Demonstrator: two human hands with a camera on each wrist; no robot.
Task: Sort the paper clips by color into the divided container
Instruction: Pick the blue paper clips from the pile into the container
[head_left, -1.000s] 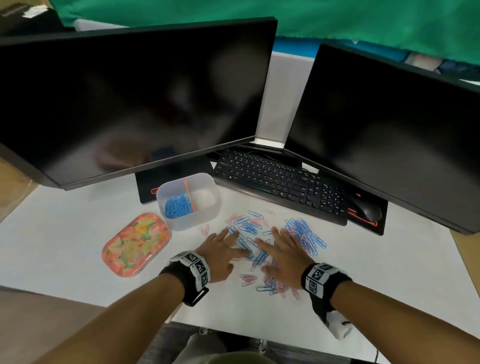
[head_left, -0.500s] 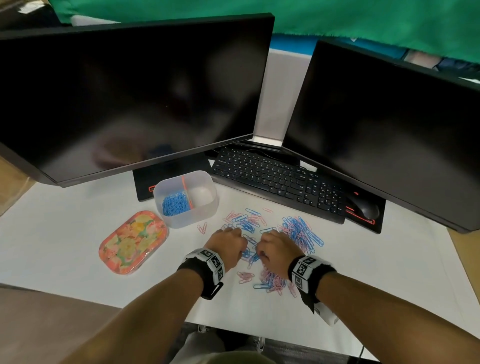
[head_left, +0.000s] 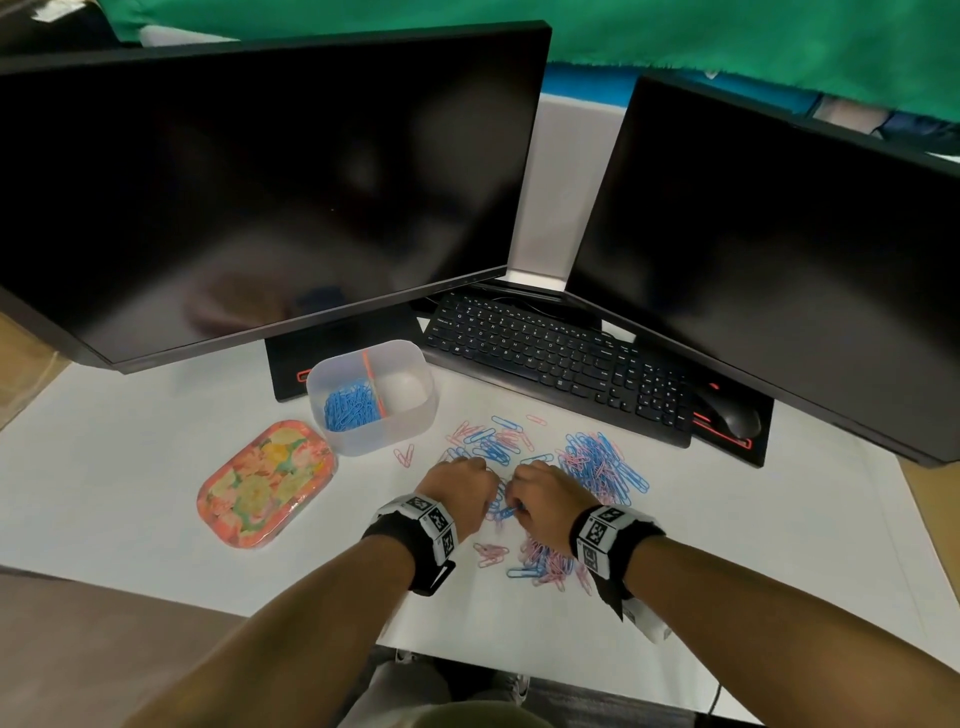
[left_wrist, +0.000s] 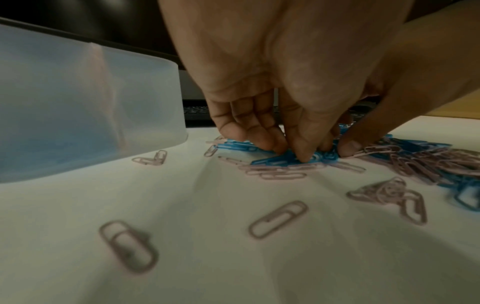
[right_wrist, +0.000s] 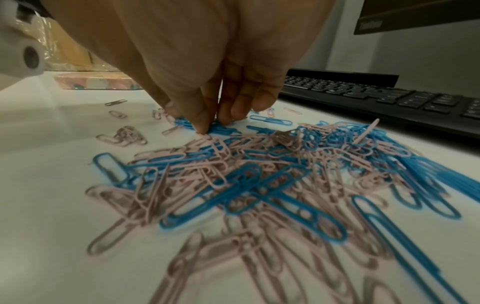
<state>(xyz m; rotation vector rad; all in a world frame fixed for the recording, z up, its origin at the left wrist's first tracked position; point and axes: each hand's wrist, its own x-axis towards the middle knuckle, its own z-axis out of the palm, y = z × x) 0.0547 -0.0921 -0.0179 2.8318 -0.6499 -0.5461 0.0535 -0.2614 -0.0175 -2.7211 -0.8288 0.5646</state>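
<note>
A translucent divided container stands on the white desk, with blue paper clips in its left compartment and its right compartment bare. Loose blue and pink clips lie scattered to its right. My left hand and right hand sit knuckle to knuckle, fingers curled down on a small bunch of blue clips between them. In the left wrist view my left hand pinches blue clips against the desk. My right hand pinches the same blue bunch.
A floral lid lies left of the container. A black keyboard and mouse sit behind the clips, under two dark monitors. A mixed pink and blue heap lies under my right wrist, near the desk's front edge.
Both hands went from lying flat with spread fingers to curled, and drew together and back toward me, raking blue clips into a bunch between them.
</note>
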